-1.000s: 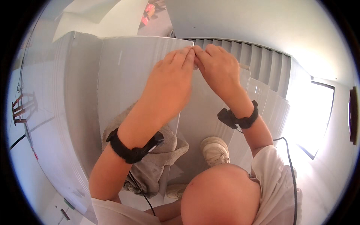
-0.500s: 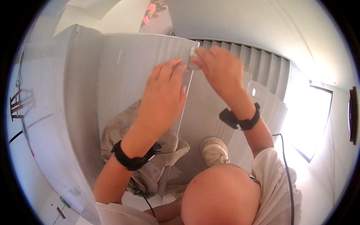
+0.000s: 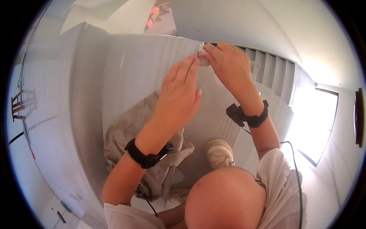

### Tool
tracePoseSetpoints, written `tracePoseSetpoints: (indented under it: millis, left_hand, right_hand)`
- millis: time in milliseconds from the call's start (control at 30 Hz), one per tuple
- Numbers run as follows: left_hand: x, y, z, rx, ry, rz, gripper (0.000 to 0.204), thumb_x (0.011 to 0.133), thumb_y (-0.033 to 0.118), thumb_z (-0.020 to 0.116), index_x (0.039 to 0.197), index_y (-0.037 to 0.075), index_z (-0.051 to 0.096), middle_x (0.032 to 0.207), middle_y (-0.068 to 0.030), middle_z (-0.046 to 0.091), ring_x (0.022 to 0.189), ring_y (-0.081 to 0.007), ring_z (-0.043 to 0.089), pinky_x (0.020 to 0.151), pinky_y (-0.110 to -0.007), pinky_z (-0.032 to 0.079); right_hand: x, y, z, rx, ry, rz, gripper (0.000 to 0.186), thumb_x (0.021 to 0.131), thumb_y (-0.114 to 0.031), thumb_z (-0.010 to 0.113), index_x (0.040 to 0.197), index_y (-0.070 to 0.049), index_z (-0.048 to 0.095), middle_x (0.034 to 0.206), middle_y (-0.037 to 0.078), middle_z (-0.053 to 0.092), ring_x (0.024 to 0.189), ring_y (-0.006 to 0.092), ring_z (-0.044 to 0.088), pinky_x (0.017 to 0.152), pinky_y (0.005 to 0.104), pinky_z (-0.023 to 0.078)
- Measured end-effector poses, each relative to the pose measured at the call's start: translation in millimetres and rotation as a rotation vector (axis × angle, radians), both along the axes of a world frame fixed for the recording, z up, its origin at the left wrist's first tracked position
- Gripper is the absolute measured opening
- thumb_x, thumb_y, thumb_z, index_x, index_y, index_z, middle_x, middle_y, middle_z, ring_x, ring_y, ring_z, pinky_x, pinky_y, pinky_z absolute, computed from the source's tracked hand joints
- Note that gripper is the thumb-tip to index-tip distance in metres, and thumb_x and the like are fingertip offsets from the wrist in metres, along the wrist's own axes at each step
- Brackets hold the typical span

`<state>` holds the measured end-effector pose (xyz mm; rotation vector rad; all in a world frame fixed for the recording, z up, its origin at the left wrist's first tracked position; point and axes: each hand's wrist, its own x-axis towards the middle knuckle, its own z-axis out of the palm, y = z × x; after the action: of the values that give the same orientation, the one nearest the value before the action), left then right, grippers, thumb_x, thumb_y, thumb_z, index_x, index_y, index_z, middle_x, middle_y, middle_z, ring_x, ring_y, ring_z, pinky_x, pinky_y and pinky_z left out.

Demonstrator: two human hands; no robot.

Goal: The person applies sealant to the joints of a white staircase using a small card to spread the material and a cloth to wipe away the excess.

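My right hand [image 3: 231, 68] is closed on a small pale block-like piece [image 3: 204, 62], possibly a sponge or folded cloth, at the far end of the grey ledge's edge. Its exact kind is hard to make out. Beside it, my left hand [image 3: 180, 86] reaches over the grey ledge [image 3: 131, 72] with its fingers stretched out and holding nothing. Its fingertips come close to the pale piece; whether they touch it is unclear. A brown-grey towel [image 3: 133, 124] lies crumpled on the ledge, partly under my left forearm.
Beyond the right hand, grey stairs [image 3: 267, 70] run along the wall. My shoe [image 3: 219, 153] stands on the lower grey surface, with my bent knee [image 3: 225, 198] nearer. Thin black cables hang from the black wrist straps [image 3: 146, 154]. A bright window [image 3: 320, 120] is on the right.
My left hand has moved right and slightly away from me, closer to the right hand. My right hand has shifted a little right and farther away, still with the pale piece.
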<state>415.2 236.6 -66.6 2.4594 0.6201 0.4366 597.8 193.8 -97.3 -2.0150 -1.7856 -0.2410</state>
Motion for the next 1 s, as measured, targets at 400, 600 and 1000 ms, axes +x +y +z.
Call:
tracePoseSetpoints:
  millis: [400, 600, 1000]
  left_hand:
    - [2.7, -9.5, -10.6, -0.049, -0.103, 0.02, 0.074, 0.076, -0.006, 0.061, 0.144, -0.008, 0.033, 0.15, -0.0274, 0.035, 0.134, -0.0448, 0.04, 0.11, -0.049, 0.038]
    - [10.6, -0.6, -11.5, -0.052, -0.163, 0.121, 0.069, 0.076, -0.008, 0.061, 0.141, -0.008, 0.037, 0.144, -0.0264, 0.041, 0.127, -0.0445, 0.046, 0.105, -0.049, 0.041]
    - [30.2, 43.5, -11.3, 0.184, -0.117, 0.083, 0.027, 0.079, 0.001, 0.07, 0.105, 0.005, 0.066, 0.106, -0.0087, 0.068, 0.101, -0.0314, 0.06, 0.088, -0.042, 0.047]
  right_hand:
    - [-1.1, 1.7, 6.1, -0.064, 0.004, -0.006, 0.016, 0.09, -0.027, 0.068, 0.095, -0.012, 0.07, 0.073, 0.002, 0.059, 0.068, 0.0235, 0.062, 0.056, 0.036, 0.048]
    - [-3.8, -1.8, 0.7, -0.013, 0.194, 0.138, 0.021, 0.089, -0.025, 0.067, 0.099, -0.007, 0.065, 0.083, 0.008, 0.062, 0.083, 0.0287, 0.064, 0.066, 0.0399, 0.052]
    - [2.7, -9.9, 3.3, -0.021, 0.185, 0.126, 0.022, 0.086, -0.017, 0.069, 0.105, -0.005, 0.064, 0.084, 0.007, 0.055, 0.083, 0.0266, 0.057, 0.075, 0.0391, 0.045]
